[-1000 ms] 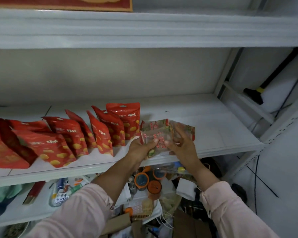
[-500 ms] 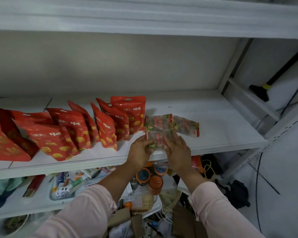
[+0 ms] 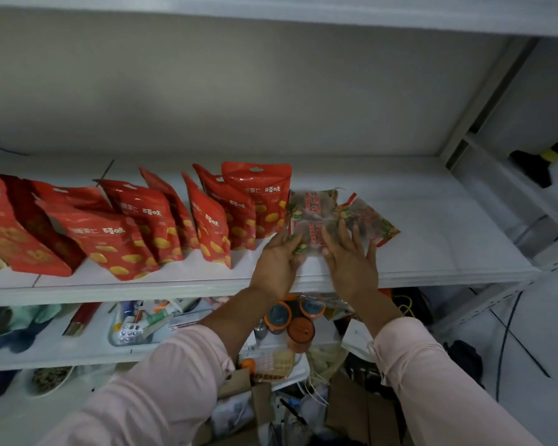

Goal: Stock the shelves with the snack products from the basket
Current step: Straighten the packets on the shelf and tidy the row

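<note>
1. Slipping is what I judge most likely to go wrong. The clear snack packets (image 3: 313, 217) are lying loosely overlapped near the front of the shelf (image 3: 432, 246). If the hands are lifting away unevenly, the slick film could be sliding forward over the lip.
2. At the lower-left corner of the packets, the left hand (image 3: 279, 262) is curling its fingers round the film and appears to be pinching it. Motion blur is making the exact grip hard to read.
3. Beside it, the right hand (image 3: 351, 262) is lying wide, with fingers straight and spread. It is pressing flat on the packets and gripping nothing.
4. Just right of the last of the red pouches (image 3: 258, 201), the packets are sitting on the shelf. Whether they are touching that pouch I cannot tell. The pouches are leaning on one another, so a sideways nudge from the left hand could be tipping the row.
5. Directly beneath, orange-lidded jars (image 3: 290, 320) are crowding the lower shelf (image 3: 87, 349), so a dropped packet would be landing among clutter.
6. No basket is showing in view.
</note>
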